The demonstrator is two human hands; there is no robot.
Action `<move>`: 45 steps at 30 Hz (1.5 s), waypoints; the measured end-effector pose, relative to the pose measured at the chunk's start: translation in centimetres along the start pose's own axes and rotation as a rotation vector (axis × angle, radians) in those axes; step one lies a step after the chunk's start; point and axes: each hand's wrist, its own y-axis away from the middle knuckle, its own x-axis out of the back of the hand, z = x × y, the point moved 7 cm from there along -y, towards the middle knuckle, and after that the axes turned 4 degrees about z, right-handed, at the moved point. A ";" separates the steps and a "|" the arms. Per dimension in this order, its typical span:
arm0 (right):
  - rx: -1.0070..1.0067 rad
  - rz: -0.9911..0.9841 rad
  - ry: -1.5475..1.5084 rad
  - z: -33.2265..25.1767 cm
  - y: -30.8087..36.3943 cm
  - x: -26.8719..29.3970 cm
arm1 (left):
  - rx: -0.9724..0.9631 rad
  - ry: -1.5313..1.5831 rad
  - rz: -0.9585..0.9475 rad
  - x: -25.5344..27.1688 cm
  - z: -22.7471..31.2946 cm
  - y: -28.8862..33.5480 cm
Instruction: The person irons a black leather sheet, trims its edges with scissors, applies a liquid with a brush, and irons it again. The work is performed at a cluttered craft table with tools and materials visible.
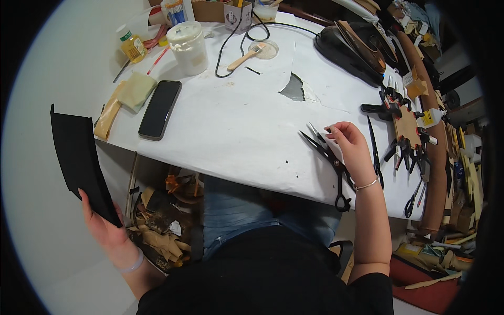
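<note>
At the far left, my left hand (101, 224) grips a long black panel (81, 155) by its lower end. The panel is stiff-looking with folded edges, held upright off the table's side; its material I cannot make out. Over the right part of the table, my right hand (350, 139) is closed in a pinch on a small black scrap (329, 130). Just beside and partly under that hand lies a pair of black-handled scissors (336, 163), blades spread and pointing away from me. Small black bits (297, 176) lie on the white tabletop (236, 121) nearby.
A phone (160, 110), a white tub (187, 48) and a glue bottle (131, 44) stand or lie at left. A brush (247, 56) rests on a round dish (266, 50). Clips grip a brown board (406, 127) at right. A black bag (349, 52) sits behind.
</note>
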 end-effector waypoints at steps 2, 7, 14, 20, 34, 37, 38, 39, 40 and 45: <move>0.008 -0.015 -0.062 -2.1 1.2 -1.2 | 0.013 0.018 -0.044 -0.4 -0.1 0.2; 0.066 -0.164 -0.174 -3.0 2.8 -4.2 | 0.074 0.072 0.001 -2.4 -1.0 1.1; 0.170 -0.215 -0.263 -3.9 4.5 -9.1 | -0.158 -0.073 0.449 -3.4 0.3 2.5; 0.160 -0.381 -0.091 -5.3 5.1 -15.0 | -0.256 -0.016 0.328 -3.3 3.4 3.4; 0.917 -0.724 0.473 -7.6 15.1 -35.0 | -0.261 -0.055 0.276 -0.2 5.6 4.9; 1.063 -0.543 0.516 -7.2 16.4 -36.4 | -0.306 -0.064 0.319 -0.2 6.2 5.7; 1.048 -0.573 0.454 -7.3 16.4 -36.7 | -0.339 -0.080 0.351 0.0 6.5 5.9; 1.040 -0.610 0.426 -7.4 16.3 -36.8 | -0.370 -0.095 0.382 0.2 7.0 6.1; 1.031 -0.647 0.402 -7.7 15.9 -36.5 | -0.375 -0.098 0.385 0.6 7.2 6.1; 0.951 -0.596 0.358 -9.7 14.1 -32.3 | -0.383 -0.124 0.390 0.9 6.1 5.4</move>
